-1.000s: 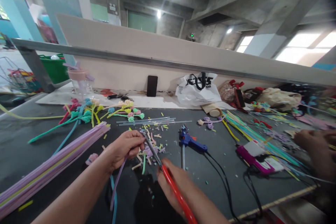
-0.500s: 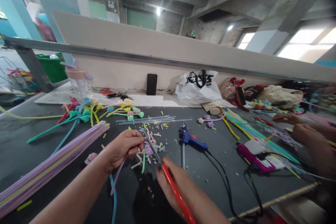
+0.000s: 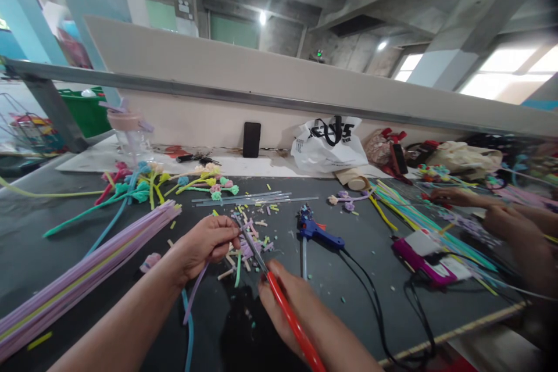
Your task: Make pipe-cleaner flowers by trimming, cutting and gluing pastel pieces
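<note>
My left hand point(image 3: 215, 244) is closed in a pinch on a light purple pipe cleaner point(image 3: 197, 293), whose tail hangs below the fist. In my right hand point(image 3: 290, 302) is a long tool with red handles point(image 3: 290, 319) and a narrow metal front end point(image 3: 251, 244). That metal end reaches up to my left fingertips; whether its jaws are parted is too small to tell. Under and beside both hands lies a pile of short cut pipe cleaner pieces point(image 3: 255, 247). A blue pipe cleaner point(image 3: 190, 331) runs below my left wrist.
A bundle of purple pipe cleaners point(image 3: 96, 279) lies left. Clear glue sticks point(image 3: 257, 199) and a blue glue gun point(image 3: 322, 235) with a black cable lie beyond my hands. At right are a magenta box point(image 3: 422, 261) and another person's hands point(image 3: 501, 218). A phone point(image 3: 251, 139) leans at the back.
My hands and the red-handled tool stay almost in place. At the right, one of the other person's hands has reached further left over the table.
</note>
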### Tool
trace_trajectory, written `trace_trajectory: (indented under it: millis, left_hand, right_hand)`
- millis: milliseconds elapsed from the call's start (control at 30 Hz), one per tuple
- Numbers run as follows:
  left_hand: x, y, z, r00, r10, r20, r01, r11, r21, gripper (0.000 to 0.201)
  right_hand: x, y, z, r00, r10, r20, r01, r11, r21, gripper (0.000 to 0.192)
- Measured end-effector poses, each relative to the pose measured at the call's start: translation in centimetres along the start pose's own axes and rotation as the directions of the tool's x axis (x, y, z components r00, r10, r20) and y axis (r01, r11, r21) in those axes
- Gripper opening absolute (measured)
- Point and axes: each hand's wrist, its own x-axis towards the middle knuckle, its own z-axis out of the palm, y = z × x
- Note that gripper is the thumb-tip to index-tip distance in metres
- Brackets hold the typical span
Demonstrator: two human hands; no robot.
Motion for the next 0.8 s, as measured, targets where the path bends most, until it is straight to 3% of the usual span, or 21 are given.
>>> trace_trajectory:
  millis: [800]
  left_hand:
    - [-0.12, 0.28, 0.2, 1.0, -0.007, -0.011, 0.007, 1.0, -0.004, 0.019]
  right_hand:
    - [-0.02, -0.41, -0.29, 0.999, 0.029, 0.029, -0.027, 0.997, -0.075, 0.006]
